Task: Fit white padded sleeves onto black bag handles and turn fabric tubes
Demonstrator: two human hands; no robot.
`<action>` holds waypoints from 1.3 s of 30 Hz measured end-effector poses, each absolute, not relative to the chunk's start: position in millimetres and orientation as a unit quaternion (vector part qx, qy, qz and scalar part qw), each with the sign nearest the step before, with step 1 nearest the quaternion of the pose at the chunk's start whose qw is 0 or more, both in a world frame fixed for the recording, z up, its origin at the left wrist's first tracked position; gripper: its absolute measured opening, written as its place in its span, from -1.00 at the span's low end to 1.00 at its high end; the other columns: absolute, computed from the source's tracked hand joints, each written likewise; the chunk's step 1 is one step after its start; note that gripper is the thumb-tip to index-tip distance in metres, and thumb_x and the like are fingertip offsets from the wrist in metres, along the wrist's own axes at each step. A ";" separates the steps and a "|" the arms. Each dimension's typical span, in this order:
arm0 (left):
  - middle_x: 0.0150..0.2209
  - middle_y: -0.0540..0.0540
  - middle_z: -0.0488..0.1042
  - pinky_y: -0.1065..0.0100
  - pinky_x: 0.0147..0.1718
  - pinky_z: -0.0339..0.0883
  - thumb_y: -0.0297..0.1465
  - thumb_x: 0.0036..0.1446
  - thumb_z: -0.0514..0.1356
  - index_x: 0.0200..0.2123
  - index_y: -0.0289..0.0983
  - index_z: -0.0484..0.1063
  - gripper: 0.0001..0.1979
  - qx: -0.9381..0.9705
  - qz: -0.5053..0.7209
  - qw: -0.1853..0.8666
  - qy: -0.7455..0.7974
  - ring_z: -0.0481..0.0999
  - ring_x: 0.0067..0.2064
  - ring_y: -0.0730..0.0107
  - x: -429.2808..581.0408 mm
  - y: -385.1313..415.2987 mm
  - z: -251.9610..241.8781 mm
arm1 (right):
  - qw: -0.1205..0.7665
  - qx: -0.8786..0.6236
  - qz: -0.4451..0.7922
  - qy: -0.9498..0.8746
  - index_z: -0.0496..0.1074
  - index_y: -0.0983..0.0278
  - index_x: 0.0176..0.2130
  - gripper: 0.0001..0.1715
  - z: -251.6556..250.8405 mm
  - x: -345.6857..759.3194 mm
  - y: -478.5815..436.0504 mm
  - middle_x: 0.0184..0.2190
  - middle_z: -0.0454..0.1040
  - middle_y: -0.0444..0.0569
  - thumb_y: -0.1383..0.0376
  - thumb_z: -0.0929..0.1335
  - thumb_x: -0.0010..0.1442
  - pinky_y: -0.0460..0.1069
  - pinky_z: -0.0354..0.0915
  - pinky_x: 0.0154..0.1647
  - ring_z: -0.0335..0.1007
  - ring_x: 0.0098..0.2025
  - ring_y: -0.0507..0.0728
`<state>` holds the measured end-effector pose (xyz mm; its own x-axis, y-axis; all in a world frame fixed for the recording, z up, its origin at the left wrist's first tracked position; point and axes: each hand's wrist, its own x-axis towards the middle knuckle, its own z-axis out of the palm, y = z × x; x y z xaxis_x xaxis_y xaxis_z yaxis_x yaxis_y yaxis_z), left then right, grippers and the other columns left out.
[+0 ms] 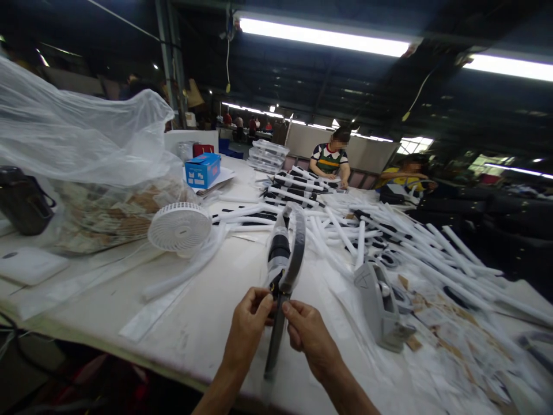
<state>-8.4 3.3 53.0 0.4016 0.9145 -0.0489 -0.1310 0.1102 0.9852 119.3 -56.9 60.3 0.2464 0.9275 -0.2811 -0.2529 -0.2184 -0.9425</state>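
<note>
A long black strap, partly covered in clear film, stands up in a bend before me, and its lower end hangs down between my hands. My left hand pinches it from the left, near a small dark fitting with a yellowish spot. From the right, my right hand grips the same strap between thumb and curled fingers. Behind it is a black roll-like part in clear wrapping; I cannot tell whether it is joined to the strap. A grey tape dispenser sits to the right of my right hand.
White wrapped strips pile up at right, near loose small packets. On the left are a white fan, a big plastic bag, a blue box and a dark flask. Two co-workers sit across the table.
</note>
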 end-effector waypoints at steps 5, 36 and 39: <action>-0.53 0.08 0.33 0.48 -0.46 0.29 -0.22 0.06 0.26 -0.46 -0.28 0.37 -0.75 0.531 0.424 0.638 0.362 0.33 -0.46 0.48 -3.1 5.0 54.7 | 0.531 -0.593 0.519 -0.311 0.38 0.35 -0.40 -0.38 61.8 118.2 -58.0 -0.84 0.06 -0.35 -0.17 0.42 -0.03 -0.12 -0.26 -0.69 -0.20 -0.76 -0.14; -0.53 0.03 0.40 0.41 -0.39 0.31 -0.20 0.05 0.26 -0.49 -0.28 0.39 -0.74 0.552 0.403 0.640 0.351 0.42 -0.43 0.40 -11.2 16.2 60.1 | 0.571 -0.634 0.429 -0.297 0.45 0.36 -0.44 -0.59 67.3 116.1 -48.7 -0.74 0.14 -0.29 0.03 0.44 -0.03 -0.12 -0.14 -0.68 -0.12 -0.69 -0.10; -0.52 0.01 0.41 0.40 -0.39 0.31 -0.21 0.05 0.26 -0.49 -0.28 0.41 -0.75 0.557 0.406 0.628 0.361 0.41 -0.43 0.38 -9.2 12.7 62.0 | 0.564 -0.651 0.388 -0.328 0.46 0.35 -0.45 -0.61 68.9 110.3 -48.3 -0.71 0.21 -0.23 0.04 0.41 0.01 -0.11 -0.08 -0.67 -0.05 -0.66 -0.07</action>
<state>-9.2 12.7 62.0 0.4087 0.9127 -0.0011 -0.1082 0.0496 0.9929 110.3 -48.3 68.9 0.4837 0.8646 -0.1361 -0.0110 -0.1495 -0.9887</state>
